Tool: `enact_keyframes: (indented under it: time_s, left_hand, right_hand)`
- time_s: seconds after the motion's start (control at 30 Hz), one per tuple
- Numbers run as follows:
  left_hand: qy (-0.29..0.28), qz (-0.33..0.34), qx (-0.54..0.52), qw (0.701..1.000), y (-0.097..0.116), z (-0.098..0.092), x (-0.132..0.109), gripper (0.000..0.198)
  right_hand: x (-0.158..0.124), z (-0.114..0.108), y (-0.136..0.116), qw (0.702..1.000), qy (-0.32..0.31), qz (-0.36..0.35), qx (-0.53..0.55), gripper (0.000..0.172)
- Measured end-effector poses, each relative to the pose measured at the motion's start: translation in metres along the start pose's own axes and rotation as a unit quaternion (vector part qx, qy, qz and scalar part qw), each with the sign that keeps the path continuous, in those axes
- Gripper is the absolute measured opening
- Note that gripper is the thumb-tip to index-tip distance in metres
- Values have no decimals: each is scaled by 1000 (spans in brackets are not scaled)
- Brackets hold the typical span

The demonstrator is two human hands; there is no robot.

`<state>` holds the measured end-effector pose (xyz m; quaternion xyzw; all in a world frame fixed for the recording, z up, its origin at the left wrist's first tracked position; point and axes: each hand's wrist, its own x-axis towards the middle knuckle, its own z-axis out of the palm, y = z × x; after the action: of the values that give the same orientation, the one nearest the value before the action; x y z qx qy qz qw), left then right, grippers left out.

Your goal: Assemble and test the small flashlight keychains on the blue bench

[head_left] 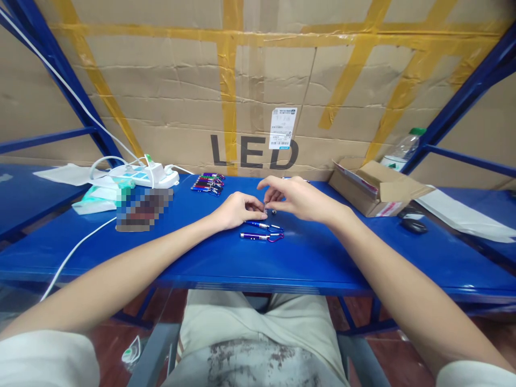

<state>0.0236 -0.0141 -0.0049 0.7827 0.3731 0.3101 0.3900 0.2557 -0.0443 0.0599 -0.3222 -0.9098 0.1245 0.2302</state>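
My left hand [236,211] is closed, with thumb and fingers pinched together over the blue tabletop; whatever they hold is too small to make out. Right beside it, my right hand [300,199] has its index finger raised and bent, while thumb and another finger close in on a tiny thing by the left fingertips. A small metal piece [274,212] lies under my right hand. Just in front of my left fingers rests a blue penlight with a carabiner clip [258,224]. Nearer to me is a purple penlight with a clip [253,236].
Several coloured penlights [207,183] lie in a row at the back. A power strip [139,174], a plastic packet [100,196] and a blurred-out object [145,210] are on the left. An open cardboard box [374,188], a black mouse [414,226] and a bottle [405,149] stand right.
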Motion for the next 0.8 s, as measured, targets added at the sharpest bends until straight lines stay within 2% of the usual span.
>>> enact_keyframes:
  time_s: [0.63,0.8]
  left_hand:
    - [22,33,82,996,-1,-5,-2,33]
    - [25,37,88,995,-2,-7,-1,32]
  right_hand:
    - [-3,-2,5,1000,13,-14,23,31]
    - [-4,-5,5,998,62,-20,-2,15]
